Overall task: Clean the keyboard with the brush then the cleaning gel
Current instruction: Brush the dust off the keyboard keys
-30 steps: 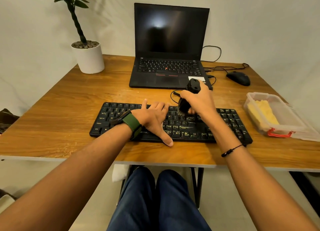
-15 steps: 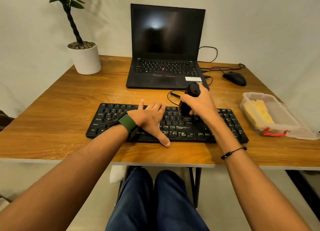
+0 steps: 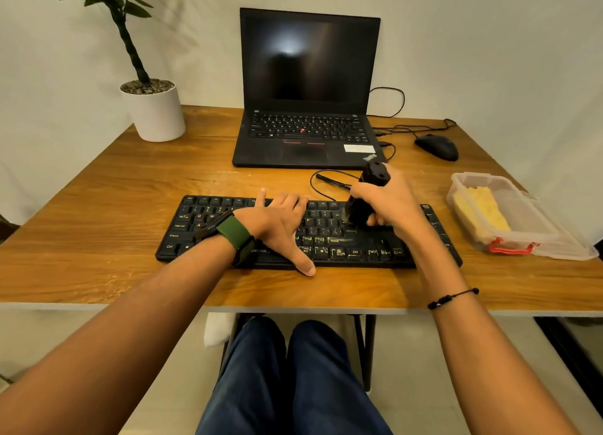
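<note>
A black keyboard (image 3: 352, 248) lies near the front edge of the wooden desk. My left hand (image 3: 280, 225) rests flat on its middle keys, fingers straight, thumb over the front edge. My right hand (image 3: 388, 206) grips a black brush (image 3: 359, 211) upright, bristles down on the keys right of centre; the handle top sticks out above my fist. The yellow cleaning gel (image 3: 483, 211) lies in a clear plastic box (image 3: 522, 235) with a red clip, at the desk's right edge.
Behind the keyboard an open black laptop (image 3: 303, 134) stands, with a black mouse (image 3: 437, 146) and cables to its right. A white potted plant (image 3: 153, 111) sits at the back left. The keyboard's cable (image 3: 326, 183) loops behind it.
My right hand has shifted the brush slightly to the right along the keys. My left hand stays flat on the keyboard. The camera has tilted a little.
</note>
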